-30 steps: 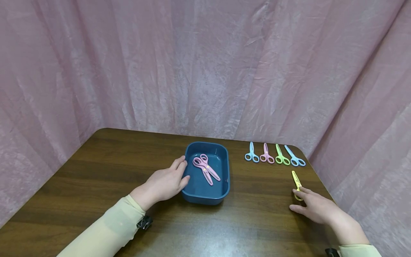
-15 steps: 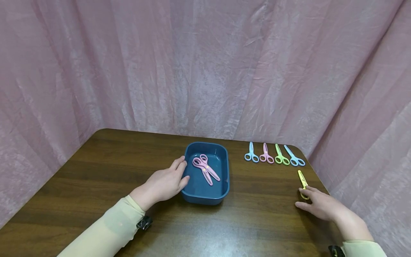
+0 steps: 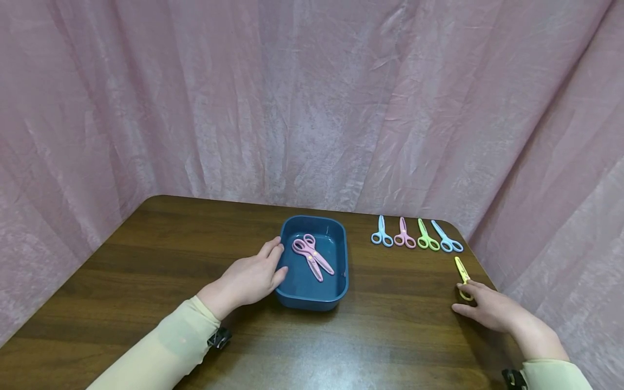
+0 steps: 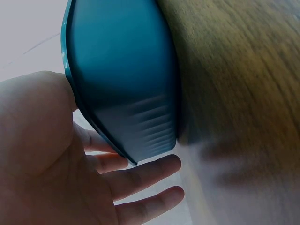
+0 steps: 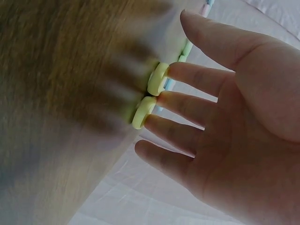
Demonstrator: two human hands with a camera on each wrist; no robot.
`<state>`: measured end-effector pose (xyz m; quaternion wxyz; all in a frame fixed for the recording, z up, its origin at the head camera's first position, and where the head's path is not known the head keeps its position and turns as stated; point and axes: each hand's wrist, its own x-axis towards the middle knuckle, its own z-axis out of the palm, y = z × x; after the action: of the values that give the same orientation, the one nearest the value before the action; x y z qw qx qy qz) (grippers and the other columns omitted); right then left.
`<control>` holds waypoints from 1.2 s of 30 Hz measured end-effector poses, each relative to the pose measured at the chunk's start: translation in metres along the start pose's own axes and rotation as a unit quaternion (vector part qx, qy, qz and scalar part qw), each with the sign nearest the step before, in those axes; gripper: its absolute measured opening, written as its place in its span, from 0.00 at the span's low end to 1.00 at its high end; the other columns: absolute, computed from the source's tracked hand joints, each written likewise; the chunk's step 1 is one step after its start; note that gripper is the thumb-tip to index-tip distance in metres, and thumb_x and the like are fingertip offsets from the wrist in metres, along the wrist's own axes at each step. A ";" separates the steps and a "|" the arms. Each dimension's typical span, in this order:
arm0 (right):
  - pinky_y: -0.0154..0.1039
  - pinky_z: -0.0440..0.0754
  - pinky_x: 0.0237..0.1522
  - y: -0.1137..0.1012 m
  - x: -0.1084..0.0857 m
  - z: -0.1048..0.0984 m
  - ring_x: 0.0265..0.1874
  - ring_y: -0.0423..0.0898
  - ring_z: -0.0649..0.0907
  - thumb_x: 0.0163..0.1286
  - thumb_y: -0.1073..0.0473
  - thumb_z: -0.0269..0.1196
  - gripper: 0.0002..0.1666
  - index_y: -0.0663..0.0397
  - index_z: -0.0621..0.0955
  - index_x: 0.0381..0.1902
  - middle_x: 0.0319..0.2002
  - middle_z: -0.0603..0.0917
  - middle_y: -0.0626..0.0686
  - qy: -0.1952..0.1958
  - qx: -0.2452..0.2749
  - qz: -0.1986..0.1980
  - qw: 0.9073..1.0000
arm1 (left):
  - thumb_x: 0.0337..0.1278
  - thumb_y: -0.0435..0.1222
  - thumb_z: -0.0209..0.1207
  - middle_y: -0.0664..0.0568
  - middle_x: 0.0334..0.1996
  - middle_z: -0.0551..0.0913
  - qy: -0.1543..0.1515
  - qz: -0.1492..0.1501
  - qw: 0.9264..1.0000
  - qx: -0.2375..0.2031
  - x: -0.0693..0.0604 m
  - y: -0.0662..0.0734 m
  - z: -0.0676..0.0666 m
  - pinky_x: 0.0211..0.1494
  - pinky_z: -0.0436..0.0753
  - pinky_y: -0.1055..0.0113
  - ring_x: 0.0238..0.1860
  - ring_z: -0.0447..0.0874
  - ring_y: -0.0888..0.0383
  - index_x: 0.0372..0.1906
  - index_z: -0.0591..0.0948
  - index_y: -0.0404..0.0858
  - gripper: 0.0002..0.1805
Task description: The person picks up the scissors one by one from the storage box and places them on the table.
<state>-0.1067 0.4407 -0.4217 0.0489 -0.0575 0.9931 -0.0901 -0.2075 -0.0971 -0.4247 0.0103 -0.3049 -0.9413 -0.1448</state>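
My left hand (image 3: pixel 248 276) rests at the left rim of a blue rectangular box (image 3: pixel 312 304), its fingers extended. In the left wrist view, fingers touch the rim and two reach past the outer wall. Pink scissors (image 3: pixel 314 257) lie in the box; whether one spread pair or two overlapping I cannot tell. Far right, my right hand (image 3: pixel 492 309) touches the handle of yellow scissors (image 3: pixel 462 271), which lie on the table with blades pointing away. Straight fingertips meet the yellow finger loops (image 5: pixel 158 79) in the right wrist view, the thumb apart from them.
Beyond the yellow pair, a row lies along the back right: light blue scissors (image 3: pixel 382 232), pink scissors (image 3: pixel 404 234), green scissors (image 3: pixel 427 236) and blue scissors (image 3: pixel 447 238). The brown wooden table (image 3: pixel 146 271) ends close by the right hand. Pink curtains (image 3: pixel 292 97) hang behind.
My right hand has slid the yellow scissors rightward and slightly away, toward the table's right edge. The left hand and the box have stayed put.
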 end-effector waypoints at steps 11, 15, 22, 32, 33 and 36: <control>0.76 0.77 0.62 0.004 0.001 -0.001 0.66 0.83 0.76 0.78 0.48 0.71 0.39 0.81 0.78 0.66 0.65 0.74 0.85 -0.003 0.002 0.002 1.000 | 0.86 0.48 0.56 0.34 0.85 0.61 0.002 0.003 1.000 0.001 0.000 -0.001 0.001 0.57 0.91 0.45 0.68 0.85 0.38 0.83 0.66 0.29 0.36; 0.75 0.77 0.62 0.005 0.002 -0.002 0.65 0.82 0.76 0.78 0.49 0.72 0.37 0.81 0.79 0.65 0.64 0.76 0.84 0.001 0.009 -0.002 1.000 | 0.86 0.48 0.55 0.34 0.85 0.61 0.003 0.004 1.000 0.001 0.000 -0.001 0.001 0.57 0.91 0.45 0.68 0.85 0.38 0.83 0.66 0.29 0.36; 0.75 0.77 0.62 0.006 0.002 -0.003 0.65 0.82 0.77 0.76 0.50 0.72 0.36 0.81 0.79 0.63 0.63 0.77 0.84 0.007 0.008 -0.001 1.000 | 0.86 0.48 0.56 0.34 0.85 0.61 0.001 0.003 1.000 0.001 0.001 -0.001 0.002 0.58 0.91 0.45 0.68 0.85 0.38 0.83 0.66 0.29 0.37; 0.75 0.80 0.58 0.007 0.002 0.001 0.62 0.82 0.79 0.73 0.51 0.75 0.32 0.74 0.83 0.61 0.62 0.77 0.83 0.040 -0.018 -0.012 0.999 | 0.86 0.48 0.56 0.34 0.85 0.61 -0.001 0.001 1.000 0.001 0.001 -0.001 0.001 0.57 0.91 0.45 0.67 0.85 0.38 0.83 0.66 0.29 0.37; 0.75 0.80 0.58 0.007 0.002 0.001 0.62 0.82 0.79 0.73 0.51 0.75 0.31 0.72 0.83 0.61 0.63 0.77 0.83 0.045 -0.023 -0.013 0.999 | 0.86 0.48 0.56 0.34 0.85 0.61 -0.001 0.001 1.000 0.000 0.000 -0.001 0.001 0.57 0.91 0.45 0.67 0.85 0.38 0.83 0.66 0.29 0.37; 0.76 0.79 0.58 0.004 0.001 0.000 0.63 0.82 0.78 0.73 0.51 0.76 0.30 0.68 0.84 0.62 0.65 0.77 0.82 0.063 -0.040 -0.017 0.997 | 0.86 0.48 0.56 0.34 0.85 0.61 -0.001 0.002 1.000 0.001 0.000 -0.002 0.000 0.56 0.92 0.46 0.67 0.86 0.38 0.84 0.66 0.29 0.37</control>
<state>-0.1082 0.4446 -0.4223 -0.0173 -0.0706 0.9959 -0.0544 -0.2088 -0.0981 -0.4254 0.0103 -0.3068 -0.9408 -0.1438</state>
